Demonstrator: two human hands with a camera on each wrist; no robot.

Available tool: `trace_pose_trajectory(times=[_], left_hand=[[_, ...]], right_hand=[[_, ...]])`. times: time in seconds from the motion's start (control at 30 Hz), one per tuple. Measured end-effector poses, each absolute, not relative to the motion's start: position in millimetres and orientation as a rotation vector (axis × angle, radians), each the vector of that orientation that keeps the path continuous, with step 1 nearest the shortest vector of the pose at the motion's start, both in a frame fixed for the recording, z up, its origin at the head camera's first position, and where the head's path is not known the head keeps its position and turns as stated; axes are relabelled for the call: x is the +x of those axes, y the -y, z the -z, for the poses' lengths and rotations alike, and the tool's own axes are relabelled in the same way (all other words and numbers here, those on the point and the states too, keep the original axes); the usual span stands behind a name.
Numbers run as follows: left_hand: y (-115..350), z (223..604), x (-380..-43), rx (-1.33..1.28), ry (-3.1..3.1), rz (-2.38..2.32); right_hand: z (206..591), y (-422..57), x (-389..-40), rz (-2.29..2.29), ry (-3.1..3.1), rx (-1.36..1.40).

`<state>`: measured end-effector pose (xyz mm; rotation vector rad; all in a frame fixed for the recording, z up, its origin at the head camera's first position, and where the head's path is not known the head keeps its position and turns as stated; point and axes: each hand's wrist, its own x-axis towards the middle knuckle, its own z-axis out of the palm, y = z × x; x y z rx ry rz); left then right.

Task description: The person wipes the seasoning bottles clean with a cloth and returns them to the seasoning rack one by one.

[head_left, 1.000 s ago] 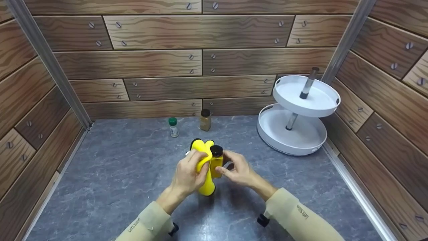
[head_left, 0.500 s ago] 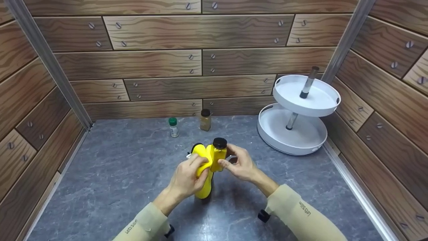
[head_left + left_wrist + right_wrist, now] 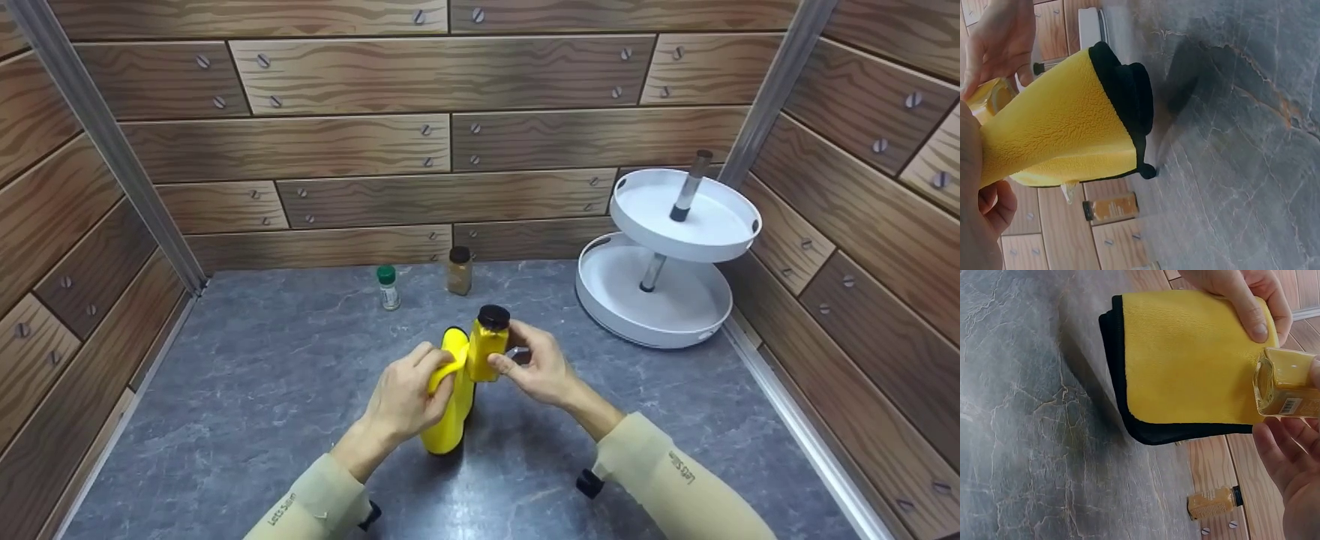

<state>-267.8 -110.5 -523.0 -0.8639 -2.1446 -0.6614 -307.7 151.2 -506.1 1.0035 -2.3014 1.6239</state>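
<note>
My left hand [image 3: 409, 390] pinches a folded yellow cloth [image 3: 450, 420] with black edging near its top, so it hangs down over the table. In the right wrist view the cloth [image 3: 1190, 365] shows its flat face beside the jar. My right hand [image 3: 538, 367] holds a square clear spice jar [image 3: 487, 352] with a black lid and yellow contents, thumb on the near side and fingers behind. The jar is raised upright, its side right at the cloth's upper edge. A barcode label shows near its base in the right wrist view.
Toward the back wall stand a small green-capped shaker [image 3: 388, 288] and a black-lidded jar of brown spice [image 3: 460, 271]. A white two-tier round tray [image 3: 652, 330] stands at the back right. Wood-patterned walls [image 3: 360, 142] enclose the grey marbled table [image 3: 262, 390].
The right hand has raised the spice jar slightly. The left hand has drawn the cloth left and toward the body, and the cloth now hangs longer and narrower in the head view.
</note>
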Motion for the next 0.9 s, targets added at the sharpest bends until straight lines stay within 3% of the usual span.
trace_pose_trajectory(times=[0.9], left_hand=[[128, 517, -275, -0.671, 2.079, 0.726]], right_hand=[[534, -161, -312, -1.604, 2.434, 0.740]])
